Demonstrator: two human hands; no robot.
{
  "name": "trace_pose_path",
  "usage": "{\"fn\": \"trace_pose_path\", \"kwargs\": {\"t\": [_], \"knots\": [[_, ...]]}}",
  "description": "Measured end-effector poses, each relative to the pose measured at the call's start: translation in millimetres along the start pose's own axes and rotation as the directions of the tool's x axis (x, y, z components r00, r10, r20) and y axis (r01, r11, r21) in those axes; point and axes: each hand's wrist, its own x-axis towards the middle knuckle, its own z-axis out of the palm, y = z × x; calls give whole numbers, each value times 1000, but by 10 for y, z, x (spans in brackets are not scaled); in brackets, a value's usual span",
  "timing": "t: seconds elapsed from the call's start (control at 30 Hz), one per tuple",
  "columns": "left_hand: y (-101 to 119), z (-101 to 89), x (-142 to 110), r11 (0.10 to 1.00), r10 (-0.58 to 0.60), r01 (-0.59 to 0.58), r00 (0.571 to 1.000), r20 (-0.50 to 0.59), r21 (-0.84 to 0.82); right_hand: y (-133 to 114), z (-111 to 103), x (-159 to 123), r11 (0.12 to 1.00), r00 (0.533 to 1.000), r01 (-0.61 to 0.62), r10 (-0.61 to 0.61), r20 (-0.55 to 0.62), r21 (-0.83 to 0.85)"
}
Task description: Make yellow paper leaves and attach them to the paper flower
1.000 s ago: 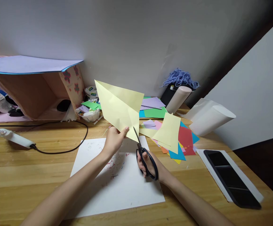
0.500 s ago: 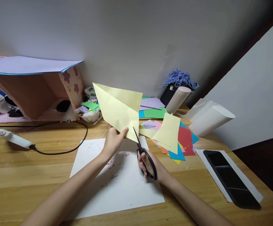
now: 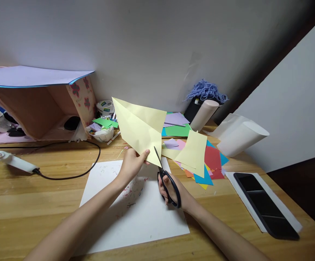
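Note:
Pinched between the thumb and fingers of my left hand [image 3: 134,163] is a folded sheet of pale yellow paper [image 3: 141,128], held up above the table. My right hand [image 3: 175,190] grips black-handled scissors [image 3: 171,188], fingers in the loops. One scissor blade lies across the front of the paper near its lower right corner, just right of my left thumb; the other blade is hidden behind the paper. Beneath both hands lies a white sheet [image 3: 152,224] with small coloured marks.
Coloured paper scraps [image 3: 214,159] and a yellow piece [image 3: 194,152] lie to the right. A phone [image 3: 266,206] rests at far right. Behind stand a paper roll [image 3: 205,115], blue yarn [image 3: 206,91] and a tub of scraps [image 3: 104,134]. At left are a cardboard box [image 3: 51,108] and a corded white device [image 3: 13,161].
The yellow paper has shifted slightly right and down with my left hand. The scissors stay at its lower right corner, almost unmoved.

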Motion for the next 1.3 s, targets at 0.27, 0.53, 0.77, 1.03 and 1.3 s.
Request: {"fn": "trace_pose_path", "kwargs": {"t": [0.27, 0.53, 0.77, 1.03, 1.3], "knots": [[5, -6, 10, 1000, 0, 0, 1000, -7, -25, 14, -2, 22, 1000, 1000, 15, -15, -21, 0], [-28, 3, 22, 999, -4, 5, 999, 34, -36, 28, -11, 19, 999, 1000, -22, 21, 19, 47], [-35, 27, -4, 998, -27, 30, 998, 51, -59, 63, -5, 59, 997, 1000, -26, 25, 7, 76], [-41, 23, 4, 997, -14, 19, 998, 67, -78, 44, 2, 28, 998, 1000, -7, 7, -12, 60], [-21, 17, 4, 996, -19, 24, 998, 63, -82, 7, -16, 41, 999, 1000, -8, 9, -19, 33]]}}
